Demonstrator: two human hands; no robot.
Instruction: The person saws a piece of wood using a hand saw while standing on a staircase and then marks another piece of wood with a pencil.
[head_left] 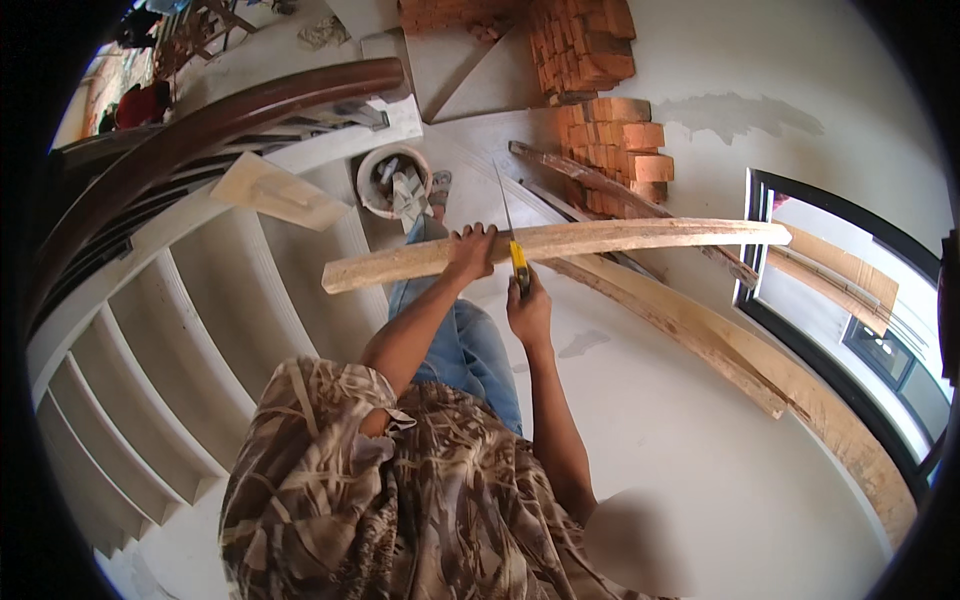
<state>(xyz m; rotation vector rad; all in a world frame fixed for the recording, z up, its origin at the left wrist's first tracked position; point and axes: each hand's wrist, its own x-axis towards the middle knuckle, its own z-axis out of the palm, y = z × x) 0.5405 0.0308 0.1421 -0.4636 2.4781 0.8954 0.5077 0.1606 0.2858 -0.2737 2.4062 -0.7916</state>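
A long pale wooden beam (640,234) lies crosswise in front of me, its left end out past my leg and its right end near the window. My left hand (472,252) presses on top of it left of the middle, fingers bent over the wood. In my right hand (529,304) is a handsaw (518,262) with a yellow and black handle, the fingers wrapped round the grip. The thin saw blade points away from me and crosses the beam just right of my left hand. Whether its teeth sit in a cut is too small to tell.
Stairs (225,290) drop off at left beside a dark curved handrail (290,95). A bucket (393,168) with tools and a plastering float (280,195) stand ahead. Stacked bricks (610,150) line the right wall. More boards (680,325) lean by the window frame (850,340).
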